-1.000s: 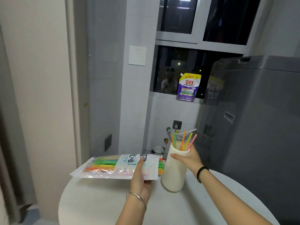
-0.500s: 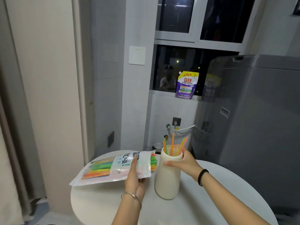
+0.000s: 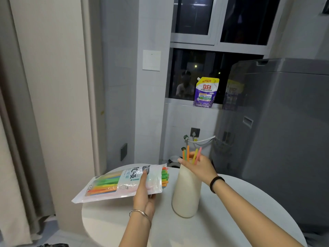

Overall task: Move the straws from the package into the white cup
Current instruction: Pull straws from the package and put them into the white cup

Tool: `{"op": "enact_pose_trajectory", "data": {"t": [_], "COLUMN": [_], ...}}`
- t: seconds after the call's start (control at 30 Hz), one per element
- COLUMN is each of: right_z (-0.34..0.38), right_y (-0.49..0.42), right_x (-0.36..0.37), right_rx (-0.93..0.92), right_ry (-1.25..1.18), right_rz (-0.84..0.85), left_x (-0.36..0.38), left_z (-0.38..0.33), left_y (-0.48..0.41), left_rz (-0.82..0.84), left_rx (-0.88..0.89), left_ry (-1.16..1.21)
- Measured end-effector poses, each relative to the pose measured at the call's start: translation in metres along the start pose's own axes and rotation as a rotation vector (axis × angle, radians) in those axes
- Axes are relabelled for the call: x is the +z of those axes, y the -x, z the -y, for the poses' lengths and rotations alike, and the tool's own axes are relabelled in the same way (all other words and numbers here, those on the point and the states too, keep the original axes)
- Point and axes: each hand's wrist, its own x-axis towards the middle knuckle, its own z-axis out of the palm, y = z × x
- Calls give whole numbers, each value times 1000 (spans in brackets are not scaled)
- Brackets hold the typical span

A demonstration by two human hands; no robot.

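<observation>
A clear straw package (image 3: 114,184) full of coloured straws is held level over the left side of the round table. My left hand (image 3: 143,195) grips its open right end, thumb on top and fingers underneath. Green and orange straw ends (image 3: 165,177) stick out of that opening. The tall white cup (image 3: 187,195) stands upright on the table to the right of the package. Several straws (image 3: 191,155) stand in it. My right hand (image 3: 201,168) sits at the cup's mouth, thumb in front and fingers behind, curled round those straws.
The white round table (image 3: 222,225) has a curved edge at left and front. A grey washing machine (image 3: 277,139) stands close on the right. A purple detergent pouch (image 3: 205,92) sits on the window sill behind. A curtain (image 3: 19,139) hangs at far left.
The view has shifted, so the table shows more. My right hand has risen from the cup's rim to the straws at its mouth. The package stays in my left hand.
</observation>
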Motion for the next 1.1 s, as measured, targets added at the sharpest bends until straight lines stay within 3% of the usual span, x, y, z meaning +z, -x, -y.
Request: {"op": "enact_pose_trajectory", "data": {"t": [0.13, 0.23, 0.4, 0.57, 0.63, 0.73, 0.83, 0.9, 1.1], "right_z": [11, 17, 21, 15, 17, 30, 43, 45, 42], "right_y": [-8, -13, -17, -5, 3, 32, 63, 74, 78], "right_x": [4, 1, -13, -16, -17, -7, 25, 52, 90], "right_rx": [-40, 0, 125, 255, 169, -175, -376, -305, 258], "right_ry": [126, -71, -408, -426, -388, -383, -538, -665, -1175], "right_rz": [51, 45, -120, -123, -295, -624, -626, -552, -235], "left_x": [-1, -4, -6, -6, -5, -3, -2, -1, -1], "left_z": [0, -5, -10, -14, -15, -15, -11, -9, -8], "left_y": [0, 0, 1, 7, 10, 15, 18, 21, 28], "left_rz": [-15, -1, -13, -12, -1, 42, 85, 115, 198], "left_rx": [-5, -12, -22, -10, -3, 19, 57, 76, 160], "left_ry": [-31, -31, -22, -33, -47, -83, -167, -212, -313]}}
